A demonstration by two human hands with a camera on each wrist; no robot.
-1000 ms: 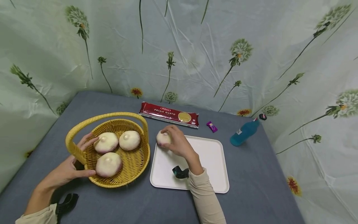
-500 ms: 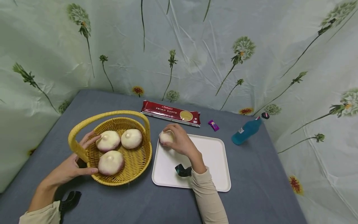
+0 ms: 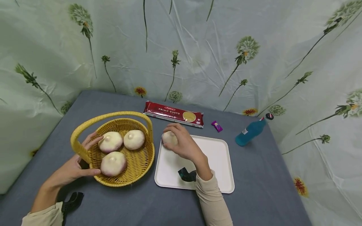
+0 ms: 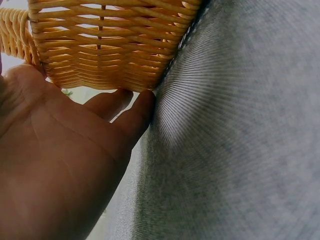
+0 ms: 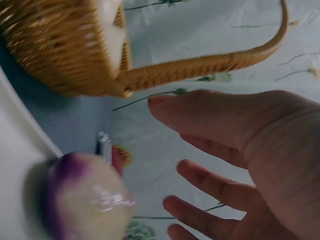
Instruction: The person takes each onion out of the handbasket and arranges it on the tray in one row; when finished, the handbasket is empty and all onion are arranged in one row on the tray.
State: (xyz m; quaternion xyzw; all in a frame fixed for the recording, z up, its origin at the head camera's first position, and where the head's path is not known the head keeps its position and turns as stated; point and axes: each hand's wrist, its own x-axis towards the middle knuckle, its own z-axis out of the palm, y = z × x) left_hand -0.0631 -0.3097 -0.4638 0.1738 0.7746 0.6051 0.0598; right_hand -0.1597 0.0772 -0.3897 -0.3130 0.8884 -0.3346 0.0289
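A yellow wicker basket (image 3: 138,166) with a tall handle stands at the left. In it lie three white turnips with purple undersides: one at the back left (image 3: 111,142), one at the right (image 3: 134,140) and one in front (image 3: 113,164). My left hand (image 3: 72,168) holds the basket's left side, thumb at the rim and fingers reaching over it past the handle. Another turnip (image 5: 87,200) sits at the back left corner of a white tray (image 3: 209,163). Over it hovers my right hand (image 3: 183,142), fingers spread and apart from the turnip in the right wrist view.
A red pasta packet (image 3: 173,114) lies behind the tray, with a small purple wrapped candy (image 3: 216,126) to its right. Right of the tray is a blue bottle (image 3: 251,131) with a dark cap. A flower-printed curtain (image 3: 198,62) hangs behind the grey table (image 3: 268,188).
My right hand's fingers have loosened from the turnip on the tray and spread wider. My left hand keeps its hold on the basket. The head view has shifted slightly.
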